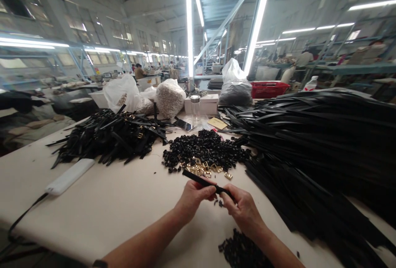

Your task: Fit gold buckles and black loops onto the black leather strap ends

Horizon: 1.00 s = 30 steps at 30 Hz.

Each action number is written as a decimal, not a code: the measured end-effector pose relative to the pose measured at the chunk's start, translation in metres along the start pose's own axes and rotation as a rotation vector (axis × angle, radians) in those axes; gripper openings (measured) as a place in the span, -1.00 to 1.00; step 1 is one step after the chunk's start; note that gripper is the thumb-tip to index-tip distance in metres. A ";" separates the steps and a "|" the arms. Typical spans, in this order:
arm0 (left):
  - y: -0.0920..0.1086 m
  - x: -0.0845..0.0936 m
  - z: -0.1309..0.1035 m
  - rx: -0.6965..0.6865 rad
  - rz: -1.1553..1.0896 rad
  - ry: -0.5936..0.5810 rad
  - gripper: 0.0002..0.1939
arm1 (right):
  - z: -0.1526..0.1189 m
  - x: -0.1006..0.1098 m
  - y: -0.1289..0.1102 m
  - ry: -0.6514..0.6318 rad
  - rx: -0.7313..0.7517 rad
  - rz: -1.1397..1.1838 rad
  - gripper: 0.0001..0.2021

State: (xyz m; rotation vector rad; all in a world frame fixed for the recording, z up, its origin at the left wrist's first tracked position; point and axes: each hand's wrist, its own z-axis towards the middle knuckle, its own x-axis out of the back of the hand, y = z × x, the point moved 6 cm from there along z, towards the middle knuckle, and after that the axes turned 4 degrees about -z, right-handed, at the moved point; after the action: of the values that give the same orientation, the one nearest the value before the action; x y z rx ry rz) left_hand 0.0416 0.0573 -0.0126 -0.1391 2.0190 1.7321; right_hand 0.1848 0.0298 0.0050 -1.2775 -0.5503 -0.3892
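A short black strap [198,178] is held between both hands, its flat free end pointing up and left. My left hand [194,195] pinches it near the middle, thumb on top. The fingers of my right hand [239,204] close on the strap's other end, where the detail is hidden by the fingers. Just beyond the hands lie several gold buckles [207,173] at the front of a heap of small black loops [204,148]. A few tiny dark pieces [219,203] rest on the table beneath my right hand.
Long black straps [309,136] pile up on the right. Short straps with buckles [114,136] are heaped on the left, behind a white power strip [69,177]. A glass jar [195,107], phone [183,124] and plastic bags [170,96] stand at the back. More black pieces [243,251] lie near my right forearm.
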 end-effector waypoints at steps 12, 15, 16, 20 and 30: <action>-0.007 0.001 0.002 0.006 -0.040 0.022 -0.66 | -0.001 -0.004 -0.006 0.006 -0.001 0.028 -0.72; -0.014 0.003 0.002 0.035 -0.072 0.032 -0.65 | -0.001 -0.006 -0.004 0.008 -0.025 0.059 -0.72; -0.016 0.003 0.002 0.042 -0.081 0.035 -0.65 | -0.001 -0.007 -0.004 0.012 -0.032 0.071 -0.72; -0.021 0.001 0.000 0.043 -0.082 0.047 -0.67 | -0.001 -0.009 -0.002 0.002 -0.071 0.155 -0.72; -0.008 -0.007 -0.003 0.087 -0.220 -0.007 -0.71 | -0.001 -0.013 -0.004 -0.053 -0.109 0.376 -0.64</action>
State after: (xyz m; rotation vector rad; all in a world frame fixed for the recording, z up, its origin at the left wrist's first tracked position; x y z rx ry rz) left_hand 0.0497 0.0513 -0.0173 -0.3140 1.9877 1.5054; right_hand 0.1722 0.0276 -0.0001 -1.4654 -0.3258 -0.0725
